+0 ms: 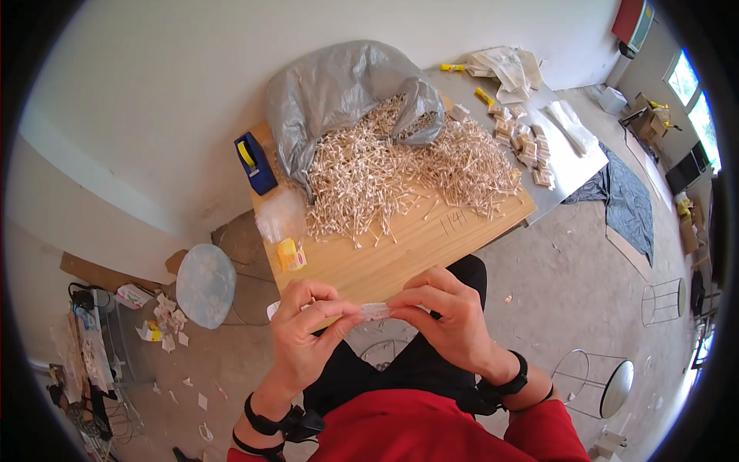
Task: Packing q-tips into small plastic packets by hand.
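Above my lap, just off the table's near edge, a small whitish translucent packet (375,311) is stretched between my hands. My left hand (308,331) pinches one end of it with thumb and fingers, and my right hand (445,314) pinches the other. What lies inside the packet is too small to tell. Beyond them a big heap of cotton swabs (358,181) spreads over the wooden table (377,269). A grey plastic bag (331,85) lies open behind and partly over the heap.
A blue tape dispenser (255,163), thin clear bags (282,215) and a yellow box (291,254) sit along the table's left side. Filled packets (531,146) lie on a metal table (566,165) at right. Stools (206,285) (617,389) stand on either side.
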### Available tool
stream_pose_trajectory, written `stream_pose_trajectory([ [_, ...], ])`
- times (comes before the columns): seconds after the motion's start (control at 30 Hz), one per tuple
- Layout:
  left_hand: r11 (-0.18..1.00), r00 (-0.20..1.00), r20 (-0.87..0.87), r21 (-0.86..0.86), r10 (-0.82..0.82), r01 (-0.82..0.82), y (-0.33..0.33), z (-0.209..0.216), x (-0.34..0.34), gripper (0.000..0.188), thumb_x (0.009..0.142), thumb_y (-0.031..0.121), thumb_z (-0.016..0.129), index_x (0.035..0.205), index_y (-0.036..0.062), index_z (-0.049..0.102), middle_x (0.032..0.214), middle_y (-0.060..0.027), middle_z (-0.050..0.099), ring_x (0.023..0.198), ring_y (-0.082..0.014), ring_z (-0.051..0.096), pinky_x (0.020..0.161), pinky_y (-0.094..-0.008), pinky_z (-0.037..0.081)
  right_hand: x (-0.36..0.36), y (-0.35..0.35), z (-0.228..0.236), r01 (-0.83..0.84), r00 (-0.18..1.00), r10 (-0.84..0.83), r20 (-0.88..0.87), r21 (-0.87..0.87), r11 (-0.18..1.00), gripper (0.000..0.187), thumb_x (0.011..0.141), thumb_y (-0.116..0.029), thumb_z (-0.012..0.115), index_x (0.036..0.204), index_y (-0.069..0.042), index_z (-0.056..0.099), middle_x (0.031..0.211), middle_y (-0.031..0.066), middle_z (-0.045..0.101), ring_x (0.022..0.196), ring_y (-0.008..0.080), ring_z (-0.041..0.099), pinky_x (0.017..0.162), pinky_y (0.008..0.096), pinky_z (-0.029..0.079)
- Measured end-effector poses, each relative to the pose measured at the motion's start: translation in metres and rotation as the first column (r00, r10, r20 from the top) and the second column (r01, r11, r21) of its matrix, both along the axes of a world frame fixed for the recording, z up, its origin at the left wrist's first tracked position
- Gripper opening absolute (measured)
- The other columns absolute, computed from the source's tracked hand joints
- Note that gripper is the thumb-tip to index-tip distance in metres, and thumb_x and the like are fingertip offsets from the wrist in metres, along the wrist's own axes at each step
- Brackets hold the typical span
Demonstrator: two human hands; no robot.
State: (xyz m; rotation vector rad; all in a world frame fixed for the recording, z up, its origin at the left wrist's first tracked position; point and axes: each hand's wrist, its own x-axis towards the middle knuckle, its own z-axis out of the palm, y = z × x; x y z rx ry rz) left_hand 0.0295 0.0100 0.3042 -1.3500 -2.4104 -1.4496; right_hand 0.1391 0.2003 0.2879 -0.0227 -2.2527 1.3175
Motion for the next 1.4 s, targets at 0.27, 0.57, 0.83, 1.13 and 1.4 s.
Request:
stream_pose_trajectory([
  [0.27,1.000,0.999,0.031,-0.025,0.010,-0.009,0.003,-0.006,0.002,0.016,0.074,0.002,0.081,0.088,0.0039,0.073,0.086,-0.0054,0.058,0.081,-0.0191,0.058,0.072,-0.0286,0.046,-0.003,0.005,-0.003,-0.053,0.999,0.053,0.002,0.015,0.998,0.011,0.077,-0.005,0.077,0.086,-0.006,0.070,0.083,0.0056,0.062,0.079,0.0250,0.059,0.071,0.0359,0.046],
  [0.57,0.996,0.999,0.046,-0.086,-0.020,0.024,0.005,-0.012,0.004,0.018,0.073,0.004,0.083,0.089,0.0052,0.074,0.086,-0.0046,0.060,0.081,-0.0187,0.059,0.071,-0.0297,0.047,-0.006,0.004,-0.010,-0.063,0.997,0.070,-0.033,0.183,0.981,0.015,0.076,-0.011,0.076,0.089,-0.009,0.068,0.084,0.0024,0.059,0.081,0.0233,0.057,0.075,0.0365,0.042],
  [0.83,0.994,0.999,-0.040,-0.110,-0.006,0.002,0.011,-0.016,0.009,0.016,0.072,0.009,0.083,0.082,0.0099,0.070,0.084,-0.0002,0.060,0.079,-0.0189,0.057,0.074,-0.0325,0.039,-0.006,0.001,-0.014,-0.089,0.995,0.100,-0.024,0.273,0.958,0.015,0.078,-0.010,0.073,0.088,-0.008,0.062,0.085,0.0035,0.056,0.083,0.0243,0.056,0.075,0.0366,0.042],
  [1.13,0.989,0.999,0.021,-0.140,-0.034,0.037,0.016,-0.023,0.014,0.017,0.072,0.005,0.081,0.083,0.0067,0.068,0.085,-0.0041,0.061,0.083,-0.0233,0.057,0.075,-0.0339,0.043,-0.003,0.003,-0.028,-0.116,0.992,0.124,-0.006,0.316,0.942,0.014,0.078,-0.011,0.072,0.087,-0.009,0.061,0.083,0.0046,0.054,0.082,0.0250,0.054,0.074,0.0365,0.041],
  [1.4,0.982,1.000,0.025,-0.187,-0.016,0.020,0.017,-0.028,0.013,0.016,0.073,0.006,0.082,0.084,0.0064,0.071,0.085,-0.0039,0.061,0.082,-0.0233,0.058,0.074,-0.0340,0.043,-0.001,0.002,-0.033,-0.128,0.992,0.123,0.037,0.359,0.925,0.013,0.081,-0.014,0.069,0.090,-0.008,0.062,0.085,0.0052,0.053,0.083,0.0251,0.054,0.076,0.0363,0.041],
])
